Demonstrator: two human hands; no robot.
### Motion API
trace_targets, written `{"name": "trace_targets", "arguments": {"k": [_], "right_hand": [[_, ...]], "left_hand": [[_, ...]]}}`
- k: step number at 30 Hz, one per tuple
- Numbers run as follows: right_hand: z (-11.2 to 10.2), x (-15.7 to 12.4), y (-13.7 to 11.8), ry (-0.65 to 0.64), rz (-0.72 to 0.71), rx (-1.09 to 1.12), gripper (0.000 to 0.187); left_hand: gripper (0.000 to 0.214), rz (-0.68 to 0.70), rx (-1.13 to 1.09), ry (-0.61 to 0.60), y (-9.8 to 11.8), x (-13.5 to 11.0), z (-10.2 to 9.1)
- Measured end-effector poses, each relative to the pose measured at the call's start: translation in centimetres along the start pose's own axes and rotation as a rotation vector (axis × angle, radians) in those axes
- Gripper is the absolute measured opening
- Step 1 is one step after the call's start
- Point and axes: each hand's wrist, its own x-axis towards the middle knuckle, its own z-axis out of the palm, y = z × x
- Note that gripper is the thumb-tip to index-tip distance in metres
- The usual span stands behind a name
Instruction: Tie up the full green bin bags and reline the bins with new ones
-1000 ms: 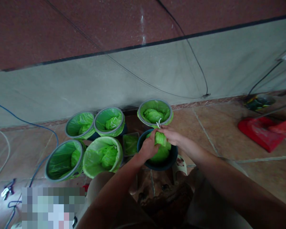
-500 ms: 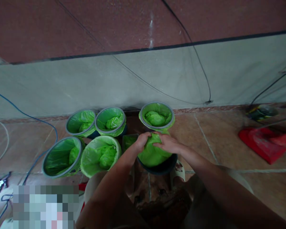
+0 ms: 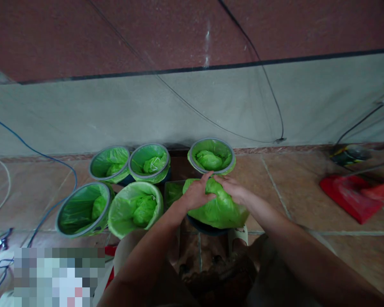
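A green plastic bag [image 3: 222,209] billows over a dark round bin [image 3: 208,228] in front of me. My left hand [image 3: 196,194] grips the bag's upper left edge, fingers closed on the plastic. On the bag's upper right part, my right hand [image 3: 233,188] is closed on the plastic too. The bag covers most of the bin's mouth, so only the near rim shows.
Several grey-rimmed bins lined with green bags stand along the wall: one right behind [image 3: 211,155], two at the back left [image 3: 149,162], two nearer left [image 3: 135,208]. A red dustpan [image 3: 348,192] lies at the right. Blue cable [image 3: 35,153] trails at the left. My knees sit low in view.
The bag was a small bundle pinched between both hands over the dark bin. It has been opened out and now spreads wide over the bin's mouth, my hands moving slightly apart.
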Motion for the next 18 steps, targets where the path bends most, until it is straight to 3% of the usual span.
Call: {"name": "trace_targets", "arguments": {"k": [3,6,8,11,13,16,18], "right_hand": [[-0.6,0.1,-0.1,0.057,0.057,-0.064,0.043],[-1.5,0.0,-0.5,0.270,-0.147,-0.483,0.053],[-1.7,-0.3,-0.8,0.312,-0.340,-0.643,0.060],[-1.3,-1.0,-0.9,0.073,-0.522,-0.673,0.060],[-0.9,-1.3,-0.8,-0.085,-0.508,-0.744,0.067],[-0.6,-1.3,-0.5,-0.139,-0.418,-0.865,0.074],[-0.8,-1.2,-0.4,-0.147,-0.386,-0.885,0.064]], "left_hand": [[0.050,-0.062,0.130,-0.031,0.0,0.1,0.8],[0.028,-0.138,0.238,-0.101,-0.3,0.6,0.9],[0.025,-0.219,0.316,-0.128,-0.5,1.0,0.7],[0.027,-0.271,0.340,-0.123,-0.7,1.4,0.1],[0.030,-0.241,0.309,-0.121,-0.9,1.6,-0.1],[0.037,-0.191,0.209,-0.144,-1.5,1.8,-0.3],[0.040,-0.185,0.117,-0.164,-1.8,1.7,-0.3]]}}
